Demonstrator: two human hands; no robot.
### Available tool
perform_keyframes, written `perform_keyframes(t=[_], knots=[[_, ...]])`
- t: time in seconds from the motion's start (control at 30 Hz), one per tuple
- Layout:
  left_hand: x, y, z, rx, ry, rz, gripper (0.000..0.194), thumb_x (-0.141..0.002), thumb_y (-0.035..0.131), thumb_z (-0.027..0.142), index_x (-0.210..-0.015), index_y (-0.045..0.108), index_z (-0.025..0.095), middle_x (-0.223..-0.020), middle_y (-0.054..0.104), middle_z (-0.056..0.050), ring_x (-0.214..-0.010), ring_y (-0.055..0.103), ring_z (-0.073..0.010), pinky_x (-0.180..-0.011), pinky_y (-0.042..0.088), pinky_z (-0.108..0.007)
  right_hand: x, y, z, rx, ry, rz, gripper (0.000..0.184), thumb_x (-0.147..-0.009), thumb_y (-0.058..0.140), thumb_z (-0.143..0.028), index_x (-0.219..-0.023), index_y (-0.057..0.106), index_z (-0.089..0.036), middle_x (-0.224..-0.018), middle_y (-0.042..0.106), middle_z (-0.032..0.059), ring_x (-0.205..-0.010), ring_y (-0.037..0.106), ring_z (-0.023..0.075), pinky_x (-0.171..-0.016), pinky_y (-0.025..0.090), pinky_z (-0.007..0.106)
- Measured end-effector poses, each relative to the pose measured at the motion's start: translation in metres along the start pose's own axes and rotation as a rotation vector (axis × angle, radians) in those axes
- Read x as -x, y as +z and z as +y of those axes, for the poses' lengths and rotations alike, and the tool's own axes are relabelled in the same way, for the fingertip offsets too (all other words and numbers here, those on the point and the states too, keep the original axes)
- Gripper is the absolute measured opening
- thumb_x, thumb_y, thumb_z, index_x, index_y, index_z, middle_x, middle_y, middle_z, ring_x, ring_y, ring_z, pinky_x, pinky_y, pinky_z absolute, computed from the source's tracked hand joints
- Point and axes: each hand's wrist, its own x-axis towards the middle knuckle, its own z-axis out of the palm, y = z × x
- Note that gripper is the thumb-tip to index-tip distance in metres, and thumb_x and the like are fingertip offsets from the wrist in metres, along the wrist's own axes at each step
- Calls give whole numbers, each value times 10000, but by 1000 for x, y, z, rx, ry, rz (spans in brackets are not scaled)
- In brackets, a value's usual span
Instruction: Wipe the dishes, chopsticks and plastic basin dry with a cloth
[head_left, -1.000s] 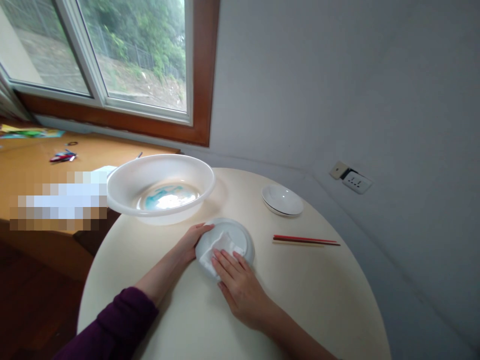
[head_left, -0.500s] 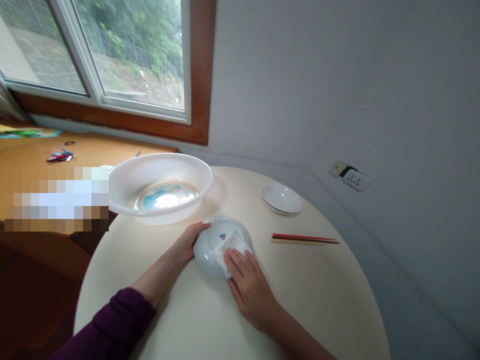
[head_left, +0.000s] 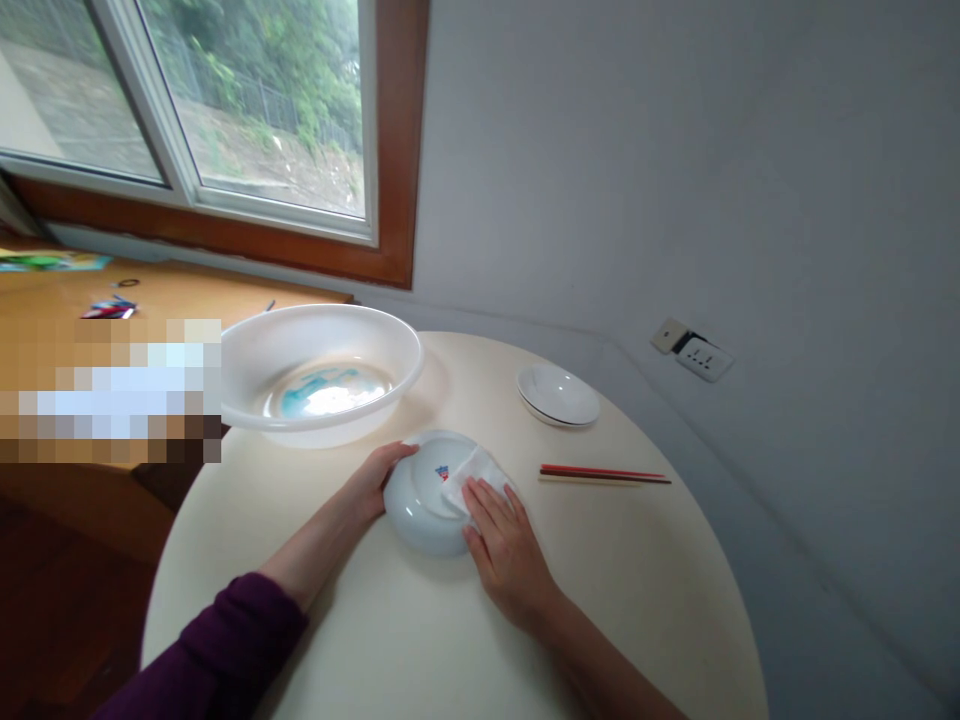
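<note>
A pale white bowl, bottom side up with a small blue and red mark on its base, is held above the round table. My left hand grips its left rim, thumb on top and the other fingers hidden beneath. Against the right side of the bowl my right hand presses a white cloth, which looks like a tissue or thin wipe. The fingers of that hand lie over the cloth and cover part of it.
Behind the bowl stands a large white plastic basin with a blue pattern inside. Stacked white dishes sit at the back right of the round table. Several chopsticks lie right of the bowl. A wooden desk stands at left.
My right hand has slid the white cloth a little to the right and up over the bowl's underside. My left hand keeps its hold on the rim. The view has shifted slightly.
</note>
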Motion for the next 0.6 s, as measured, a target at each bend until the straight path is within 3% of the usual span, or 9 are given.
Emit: perform_keyframes(t=[0.47,0.6], knots=[[5,3,0,-12,-34,-61,256,-741,513,191,-909,644,47,-711,709,-132,-672,677,-252,-696,531,-339,-18,2,9,-86,68,8,396,-942,307,-222,-1285,499,-167,-1308,538,90,-1243,448,192,-1086,210,449],[5,2,0,4,-26,-71,236,-718,530,162,-884,650,44,-674,703,-116,-664,676,-247,-694,524,-329,-34,1,9,-162,113,0,357,-933,315,-197,-1176,575,-168,-1247,589,90,-1205,488,194,-1070,206,468]])
